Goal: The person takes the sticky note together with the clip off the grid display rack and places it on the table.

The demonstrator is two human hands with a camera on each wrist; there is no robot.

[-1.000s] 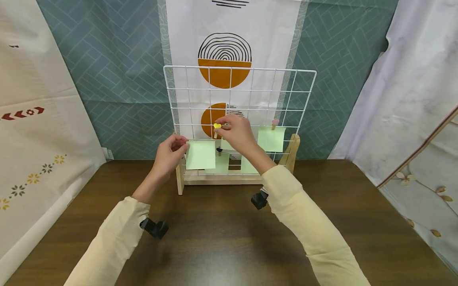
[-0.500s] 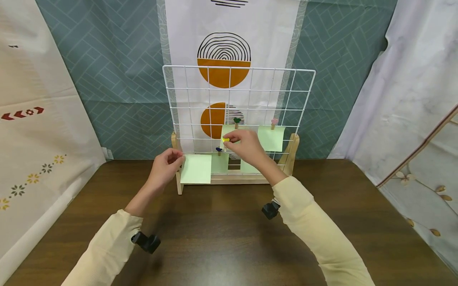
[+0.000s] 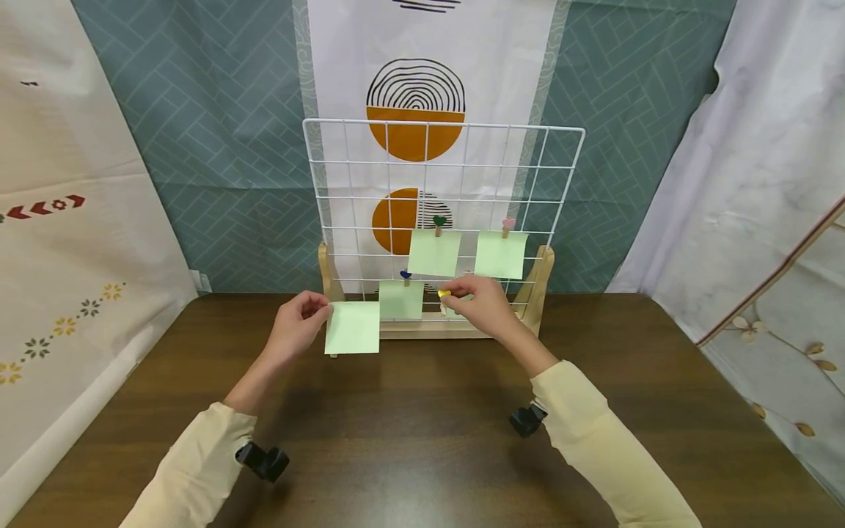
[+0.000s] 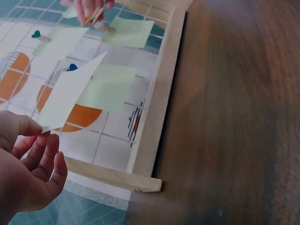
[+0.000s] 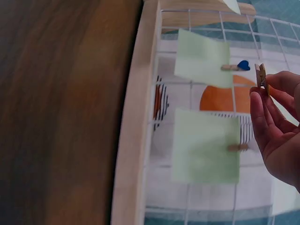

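My left hand [image 3: 295,323] pinches a pale green paper note [image 3: 353,328] by its upper left corner, in front of the wire grid's lower left part. Seen edge-on in the left wrist view, the held note [image 4: 70,93] tilts away from the grid. My right hand [image 3: 487,304] holds a small wooden clothespin with a yellow heart [image 3: 444,294] between thumb and fingers. In the right wrist view that clothespin [image 5: 261,77] stands apart from the grid, its jaws pointing away from the palm. Behind the right hand, another green note on the grid is partly hidden.
A white wire grid [image 3: 488,126] stands in a wooden base [image 3: 429,332] on the dark table [image 3: 409,440]. Clipped to it are green notes with a green-heart clothespin [image 3: 439,222], a pink-heart one [image 3: 507,225] and a blue-heart one [image 3: 405,276]. Patterned cloth [image 3: 218,147] hangs behind.
Both hands have moved down the grid, the left with its note slightly leftward, the right with the yellow-heart clothespin rightward. The green-heart clothespin and its note have come into full sight.
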